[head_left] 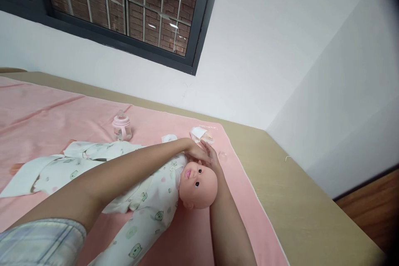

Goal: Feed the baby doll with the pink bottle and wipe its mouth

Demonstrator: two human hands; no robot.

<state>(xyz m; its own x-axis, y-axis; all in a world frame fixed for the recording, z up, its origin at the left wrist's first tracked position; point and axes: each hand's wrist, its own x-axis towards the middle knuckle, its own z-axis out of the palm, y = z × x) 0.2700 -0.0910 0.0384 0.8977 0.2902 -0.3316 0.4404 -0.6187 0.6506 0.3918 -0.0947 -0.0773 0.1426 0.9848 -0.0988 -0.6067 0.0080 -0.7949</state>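
Just on near side of fingers: doll, face up on pink cloth. Left hand, right hand: fingers loosely bent, overlapping beside doll's head; grip, if any, cannot tell. Doll probably light; head likely firm, slippery, clothed body softer; best hold, nape and back. Beyond fingers: crumpled white wrapper. Well left: baby bottle. Obstruction: left forearm across chest.

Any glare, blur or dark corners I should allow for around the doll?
Head view: soft light, with the baby doll reasonably sharp; head view: bright reflections on the window, far from the doll; head view: right-hand corners darken; head view: a small clear item nearly blends into the pink cloth.
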